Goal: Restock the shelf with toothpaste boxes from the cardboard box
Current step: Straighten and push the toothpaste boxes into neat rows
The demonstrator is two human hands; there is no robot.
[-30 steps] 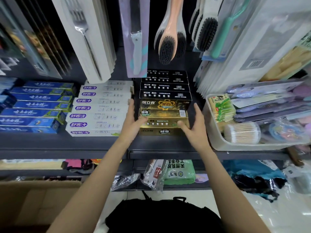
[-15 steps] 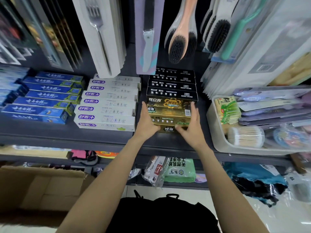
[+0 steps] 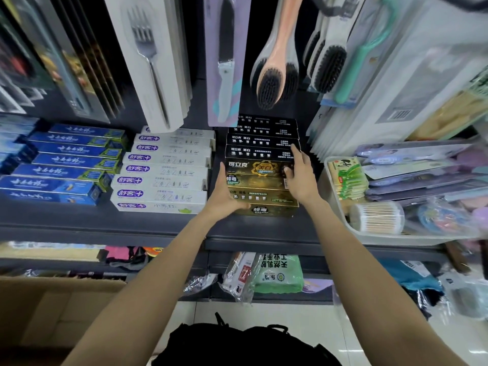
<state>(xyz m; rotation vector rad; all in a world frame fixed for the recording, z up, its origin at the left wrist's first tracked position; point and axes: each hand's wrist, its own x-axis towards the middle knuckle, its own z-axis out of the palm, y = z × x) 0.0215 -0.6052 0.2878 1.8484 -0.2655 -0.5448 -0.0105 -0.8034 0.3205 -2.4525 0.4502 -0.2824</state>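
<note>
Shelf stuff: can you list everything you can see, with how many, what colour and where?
Gold boxes: a few stacked, gold, shelf front, between the hands.
Black boxes: four tops visible, black, behind the gold ones.
White boxes: about eight, white with purple logos, left of the gold boxes.
Blue boxes: several, blue, far left.
Fork pack: one in front, white, hanging above.
Knife pack: one, lilac, hanging above.
Brushes: several, pink and dark, hanging.
Tray: one, clear, right, holding cotton swabs.
Cardboard box: one, brown, bottom left.
Left hand: on the gold stack's left end.
Right hand: on its right end.
</note>
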